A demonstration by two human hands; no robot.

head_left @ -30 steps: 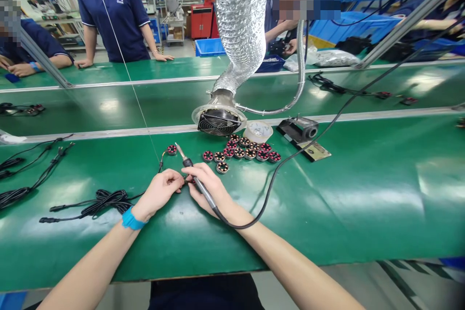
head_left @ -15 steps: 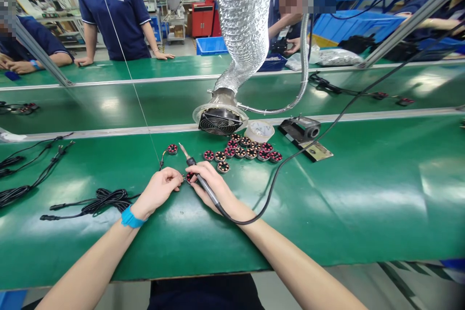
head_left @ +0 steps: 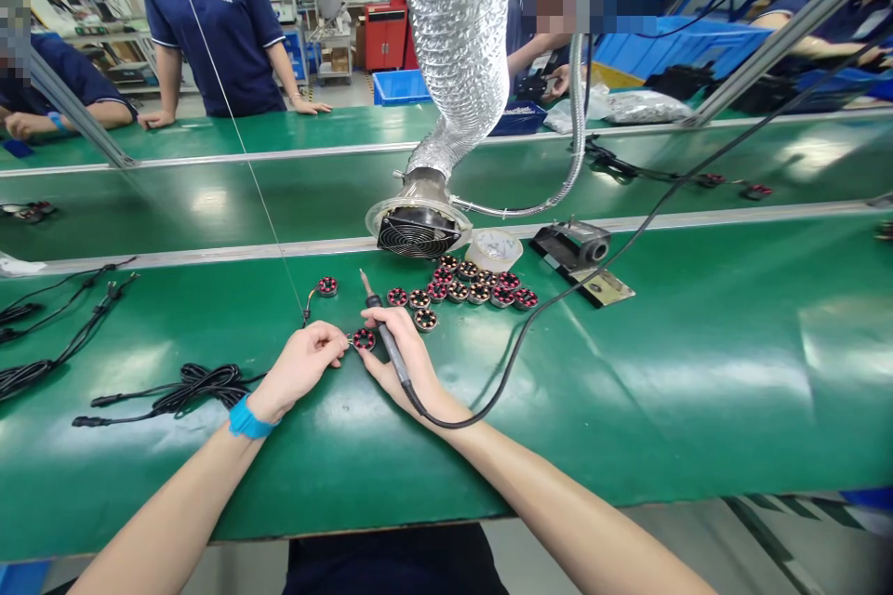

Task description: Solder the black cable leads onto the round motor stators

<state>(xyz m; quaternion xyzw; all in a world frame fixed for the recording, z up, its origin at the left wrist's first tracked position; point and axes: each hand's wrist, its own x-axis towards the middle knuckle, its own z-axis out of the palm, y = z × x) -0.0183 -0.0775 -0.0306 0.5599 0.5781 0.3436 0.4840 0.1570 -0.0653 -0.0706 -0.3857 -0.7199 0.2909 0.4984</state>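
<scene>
My left hand [head_left: 307, 361], a blue band at its wrist, is pinched closed on thin wires at the left side of a small round motor stator [head_left: 364, 339] with red windings. A soldering iron [head_left: 392, 349] lies in my right hand [head_left: 408, 358], gripped between thumb and fingers, its tip pointing up and away from the stator. My right thumb is close to the stator's lower edge; contact is hard to tell. Another red-wound stator [head_left: 327, 285], wired to a cable, rests just beyond. Solder wire [head_left: 269, 204] hangs down to the cable near my left hand.
Several loose stators [head_left: 478, 291] lie beyond my right hand, beside a tape roll [head_left: 494, 251]. A fume fan [head_left: 419, 234] hangs above them. An iron stand [head_left: 582, 260] is to the right. Coiled black cables [head_left: 199, 388] lie left. A co-worker [head_left: 213, 28] stands opposite.
My right hand has opened its grip around the stator slightly, and the iron's tip has swung right and up. More of the stator shows now. My left hand stays at the wires.
</scene>
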